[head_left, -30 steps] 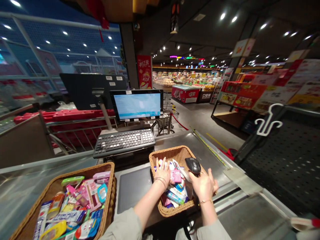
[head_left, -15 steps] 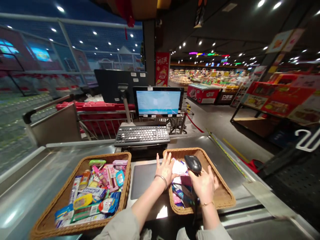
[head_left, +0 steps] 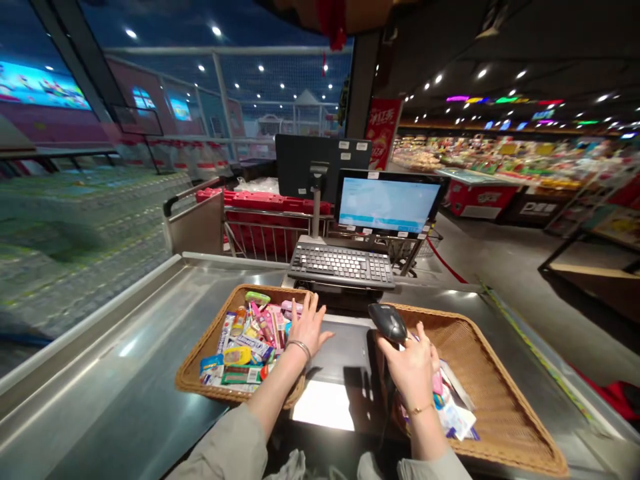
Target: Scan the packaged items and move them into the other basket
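While you stand at the steel checkout counter (head_left: 105, 333), your right hand (head_left: 410, 373) is closed firmly around a black handheld barcode scanner (head_left: 389, 323), with its thin black cord (head_left: 385, 417) dropping toward the near edge of the counter. A small pink packet (head_left: 437, 383) sits just beside your right fingers, but you can't tell whether that hand has hold of it too.

Your left hand (head_left: 309, 327) is open, palm down with the fingers spread, and holds nothing. It sits at the right side of a tan woven wicker basket (head_left: 193, 377), which is packed with small bright packets (head_left: 245, 347). You can't tell whether your fingers touch them.

A wider tan wicker basket (head_left: 505, 400) lies to the right, under your right hand, with a loose bunch of white, pink and blue packets (head_left: 453, 413) gathered at its near left. Between the two baskets is a flat dark scanning plate (head_left: 340, 350), with a bright patch of light on the counter near it.

Far ahead stand a black keyboard (head_left: 341, 263) and a monitor with a pale blue screen (head_left: 386, 205). Beyond them to the left are red-and-steel shopping carts (head_left: 265, 227), and far right is a red freezer cabinet (head_left: 480, 197).
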A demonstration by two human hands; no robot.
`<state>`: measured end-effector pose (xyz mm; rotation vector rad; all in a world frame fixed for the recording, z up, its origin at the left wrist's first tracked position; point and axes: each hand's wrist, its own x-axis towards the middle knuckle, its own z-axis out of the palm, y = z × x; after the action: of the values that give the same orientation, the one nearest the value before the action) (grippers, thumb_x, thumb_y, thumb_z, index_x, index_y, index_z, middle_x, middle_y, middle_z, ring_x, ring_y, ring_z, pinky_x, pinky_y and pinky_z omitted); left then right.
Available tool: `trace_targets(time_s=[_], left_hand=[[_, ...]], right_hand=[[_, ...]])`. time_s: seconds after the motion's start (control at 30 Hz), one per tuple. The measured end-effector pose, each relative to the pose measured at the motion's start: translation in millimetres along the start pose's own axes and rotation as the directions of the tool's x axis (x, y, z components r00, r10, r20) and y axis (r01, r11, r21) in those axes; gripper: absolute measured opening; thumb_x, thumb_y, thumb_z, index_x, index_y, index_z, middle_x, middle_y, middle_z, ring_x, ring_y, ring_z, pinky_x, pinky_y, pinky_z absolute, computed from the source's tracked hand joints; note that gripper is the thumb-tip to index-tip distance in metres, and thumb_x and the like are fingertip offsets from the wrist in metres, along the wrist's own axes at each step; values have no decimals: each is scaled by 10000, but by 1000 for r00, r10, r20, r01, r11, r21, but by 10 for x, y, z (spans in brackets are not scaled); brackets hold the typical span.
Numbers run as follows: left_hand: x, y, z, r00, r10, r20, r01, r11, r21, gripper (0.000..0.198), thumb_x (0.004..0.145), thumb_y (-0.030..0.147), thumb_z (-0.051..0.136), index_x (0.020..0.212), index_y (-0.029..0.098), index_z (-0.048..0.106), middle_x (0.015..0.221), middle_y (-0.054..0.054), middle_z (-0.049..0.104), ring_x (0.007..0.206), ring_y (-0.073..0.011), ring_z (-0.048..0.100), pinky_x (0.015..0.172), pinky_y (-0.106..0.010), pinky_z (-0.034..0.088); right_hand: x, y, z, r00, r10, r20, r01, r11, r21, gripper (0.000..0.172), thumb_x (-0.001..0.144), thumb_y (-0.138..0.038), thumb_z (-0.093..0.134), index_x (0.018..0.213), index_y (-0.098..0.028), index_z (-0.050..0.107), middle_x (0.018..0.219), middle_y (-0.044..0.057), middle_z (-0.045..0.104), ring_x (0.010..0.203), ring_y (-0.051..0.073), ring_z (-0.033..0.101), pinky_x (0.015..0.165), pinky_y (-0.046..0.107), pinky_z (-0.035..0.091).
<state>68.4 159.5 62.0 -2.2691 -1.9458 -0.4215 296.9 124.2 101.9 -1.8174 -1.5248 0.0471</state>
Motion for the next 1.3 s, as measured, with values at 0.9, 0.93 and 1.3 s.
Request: trace_targets(time_s=[0.9,0.93,1.3], left_hand=[[163,-1220,355,981,-100,169,89,993,72,395,868,259,508,1257,262,573,1397,-66,560,1275,-278,475,1101,-524,237],[179,-1213,367,980,-88,176,76,995,70,377,864,264,518,1236,264,584,1390,-58,566,1257,-273,484,1094,-504,253],[253,-1186,349,955,-159,249,143,987,79,274,839,289,603,1094,195,570,1068,-116,685,1049,-256,604,923,-386,423]], right_hand=[[-196,-403,474,980,-38,194,37,999,8,336,727,-456,611,933,-224,741,1274,118,630,1387,325,311,1095,548,174],[-195,-393,485,980,-39,194,38,999,10,338,730,-457,610,940,-227,740,1273,114,630,1386,326,313,1096,551,171],[-202,-334,536,985,-9,173,11,1000,-14,329,739,-438,600,965,-234,723,1299,113,612,1377,314,337,1098,552,171]])
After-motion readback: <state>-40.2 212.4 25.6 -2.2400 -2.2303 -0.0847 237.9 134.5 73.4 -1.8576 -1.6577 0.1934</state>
